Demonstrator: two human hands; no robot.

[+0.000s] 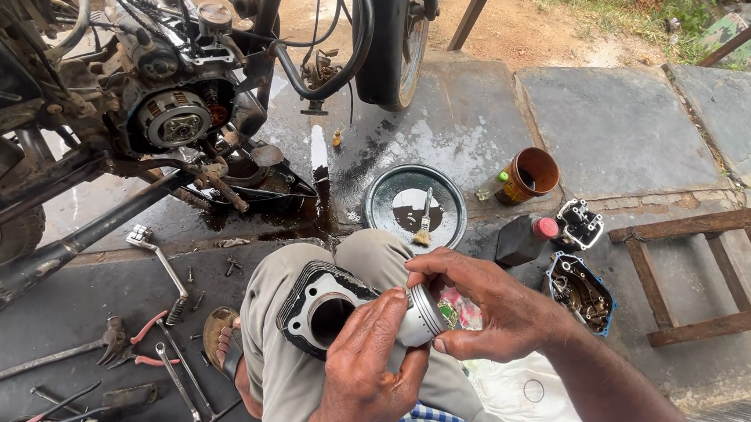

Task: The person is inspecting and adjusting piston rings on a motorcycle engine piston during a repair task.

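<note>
A silver piston (424, 315) is held between both hands over my lap. My left hand (370, 365) cups it from below, fingers curled around its skirt. My right hand (479, 305) grips its ringed crown end with thumb and fingertips. Just left of the piston, a dark finned cylinder block (312, 305) rests on my knee, its round bore facing up toward the piston.
A stripped motorcycle engine (175, 115) stands at upper left over an oil puddle. A round metal pan (410, 204) with a brush, a brown cup (531, 174), a black oil bottle (518, 238) and a parts tray (579, 292) sit ahead. Spanners and pliers (151, 341) litter the left floor. A wooden frame (715, 275) lies right.
</note>
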